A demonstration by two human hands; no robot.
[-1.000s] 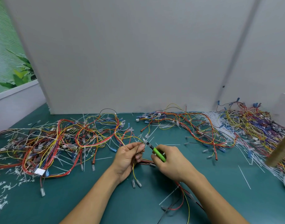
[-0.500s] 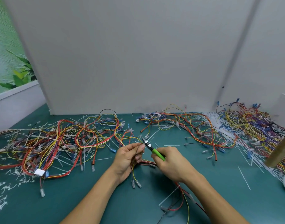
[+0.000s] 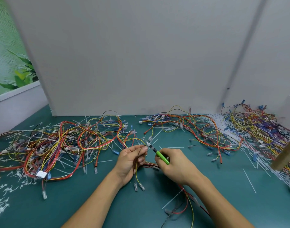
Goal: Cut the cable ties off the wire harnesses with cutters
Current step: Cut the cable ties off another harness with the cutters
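Green cutters [image 3: 162, 157] gripped in right hand [image 3: 175, 167], left hand [image 3: 129, 162] pinching wires [image 3: 136, 171]; heaps [image 3: 75, 142] along worktop [image 3: 91, 203] far edge seemingly unfinished.

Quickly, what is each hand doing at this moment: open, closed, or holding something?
Left hand: closed, pinching thin wires of a harness.
Right hand: closed, gripping the green-handled cutters, tip beside the left fingertips.

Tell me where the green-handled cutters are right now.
Head view, near centre: the cutters are gripped in the right hand, their tip angled up-left beside the thin wires that the left hand pinches, above the green table.
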